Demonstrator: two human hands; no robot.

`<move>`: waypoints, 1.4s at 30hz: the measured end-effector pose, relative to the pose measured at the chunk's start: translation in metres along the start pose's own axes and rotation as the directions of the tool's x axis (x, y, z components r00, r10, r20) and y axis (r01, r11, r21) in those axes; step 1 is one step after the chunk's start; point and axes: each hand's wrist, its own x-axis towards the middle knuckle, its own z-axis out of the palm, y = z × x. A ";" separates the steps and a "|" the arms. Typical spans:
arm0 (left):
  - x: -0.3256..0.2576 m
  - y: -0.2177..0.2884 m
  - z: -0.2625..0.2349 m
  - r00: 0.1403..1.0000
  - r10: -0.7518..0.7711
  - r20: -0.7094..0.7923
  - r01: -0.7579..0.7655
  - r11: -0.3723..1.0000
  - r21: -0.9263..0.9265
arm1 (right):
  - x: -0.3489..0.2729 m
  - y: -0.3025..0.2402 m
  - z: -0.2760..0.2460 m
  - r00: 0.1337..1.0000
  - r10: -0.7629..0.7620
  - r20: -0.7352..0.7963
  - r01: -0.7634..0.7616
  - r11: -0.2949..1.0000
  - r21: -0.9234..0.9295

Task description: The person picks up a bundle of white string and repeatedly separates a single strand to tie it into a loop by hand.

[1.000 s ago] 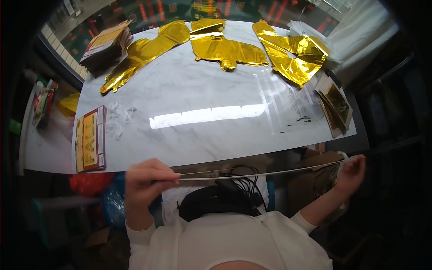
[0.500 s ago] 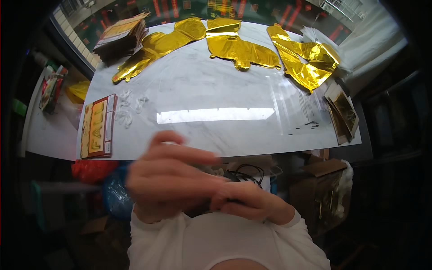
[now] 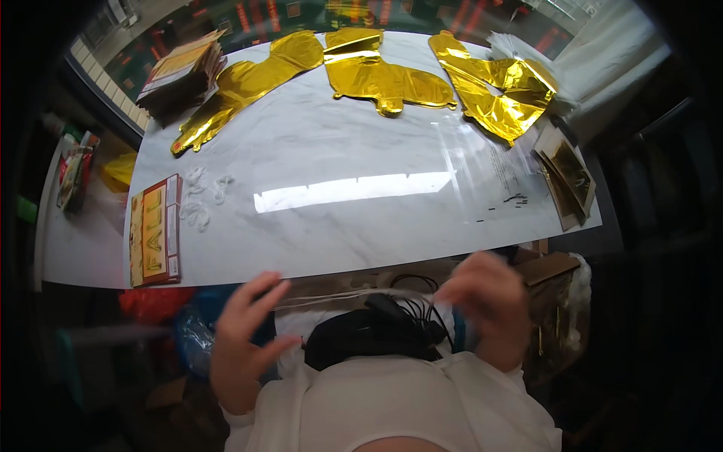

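My left hand (image 3: 245,343) is in front of the table's near edge, thumb and fingers apart, with nothing visibly gripped. My right hand (image 3: 489,309), smeared by motion, is curled with its fingertips pinched together. A thin white string (image 3: 354,294) runs from those fingertips across toward my left hand; whether it touches the left hand I cannot tell. Small coils of white string (image 3: 197,207) lie on the table beside a flat package with golden letters (image 3: 154,233). Three flat gold foil balloons (image 3: 248,94), (image 3: 388,79), (image 3: 501,98) lie along the far edge.
On the white marbled table (image 3: 316,248) a stack of packages (image 3: 177,79) stands far left. A clear plastic bag (image 3: 482,181) and folded brown cards (image 3: 565,177) lie at right. Below the edge are a black bundle with cables (image 3: 369,331) and a cardboard box (image 3: 553,294).
My hands, which were together in front of me, have come apart to left and right. The white string between them now shows. My view has shifted slightly.
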 end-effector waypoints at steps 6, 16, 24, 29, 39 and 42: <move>0.030 0.051 0.050 0.937 0.118 0.328 0.219 0.534 -0.817 | 0.023 -0.042 0.062 0.900 -0.424 0.105 0.398 0.895 0.203; 0.025 0.002 0.067 0.995 0.102 -0.022 -0.056 0.344 -0.937 | -0.011 -0.002 0.053 0.999 0.046 -0.001 -0.040 0.879 0.474; 0.037 0.019 0.076 0.975 0.168 0.148 -0.022 0.731 -0.682 | -0.003 -0.003 0.076 0.993 -0.114 -0.006 0.110 0.938 0.327; 0.033 0.010 0.083 0.993 0.092 0.076 -0.017 0.741 -0.672 | 0.000 -0.004 0.081 0.992 -0.091 -0.090 0.110 0.964 0.244; 0.035 0.011 0.077 0.959 0.137 -0.246 -0.199 0.949 -0.246 | -0.007 0.005 0.078 0.995 -0.018 -0.094 0.032 0.989 0.145; 0.032 0.018 0.079 0.960 0.016 -0.280 -0.141 0.891 -0.431 | -0.005 0.009 0.079 0.994 0.101 -0.033 -0.091 0.971 0.223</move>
